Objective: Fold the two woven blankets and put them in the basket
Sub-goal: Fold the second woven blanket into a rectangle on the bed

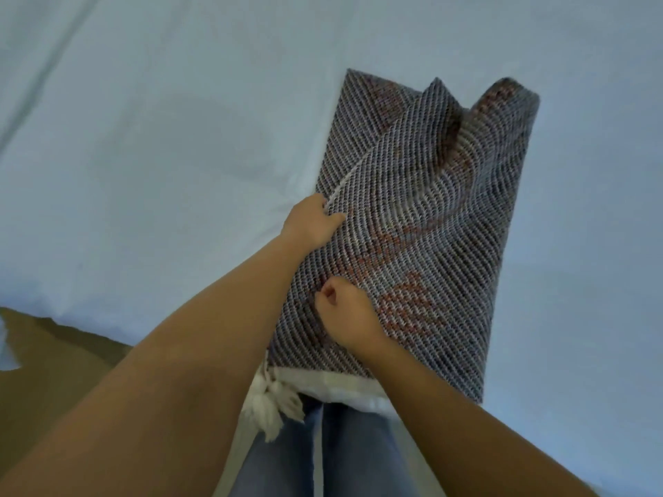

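One woven blanket, grey and rust twill, white tassel at its near corner, lies part-folded on the pale blue bed sheet. Left hand: fingers pinch the white-edged fold. Right hand: fingers curled into the cloth, nearer the body.

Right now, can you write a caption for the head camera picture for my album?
Left hand and right hand grip a partly folded woven blanket on a pale blue sheet.

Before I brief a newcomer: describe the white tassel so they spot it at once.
On the pale blue sheet lies the woven blanket. At its near left corner hangs the tassel, the only fluffy white tuft against dark diagonal weave.
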Motion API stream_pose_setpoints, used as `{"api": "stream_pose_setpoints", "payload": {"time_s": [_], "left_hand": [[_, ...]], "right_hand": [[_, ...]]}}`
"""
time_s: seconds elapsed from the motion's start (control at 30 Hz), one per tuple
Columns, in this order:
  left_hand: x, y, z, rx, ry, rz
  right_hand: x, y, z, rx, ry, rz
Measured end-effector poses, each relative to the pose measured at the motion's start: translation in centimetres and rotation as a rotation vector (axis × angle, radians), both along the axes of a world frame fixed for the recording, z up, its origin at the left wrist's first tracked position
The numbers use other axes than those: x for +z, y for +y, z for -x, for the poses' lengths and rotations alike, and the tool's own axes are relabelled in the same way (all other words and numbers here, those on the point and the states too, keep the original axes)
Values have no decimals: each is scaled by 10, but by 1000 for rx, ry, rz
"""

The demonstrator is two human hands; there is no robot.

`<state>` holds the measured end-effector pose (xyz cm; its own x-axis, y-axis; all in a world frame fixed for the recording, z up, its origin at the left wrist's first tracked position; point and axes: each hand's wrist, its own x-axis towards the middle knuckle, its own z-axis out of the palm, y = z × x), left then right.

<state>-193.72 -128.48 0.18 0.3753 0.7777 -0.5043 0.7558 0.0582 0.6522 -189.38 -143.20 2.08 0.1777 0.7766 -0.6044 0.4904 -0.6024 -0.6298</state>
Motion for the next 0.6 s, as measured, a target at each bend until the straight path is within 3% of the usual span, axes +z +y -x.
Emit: {"api": "stream_pose_setpoints", "payload": {"time_s": [0.37, 0.6], "left_hand": [[7, 76, -135, 41, -13, 5], [9, 107, -193, 1, -10, -84]], "right_hand": [[18, 116, -167, -12, -69, -128], [6, 168, -227, -46, -105, -218]]}}
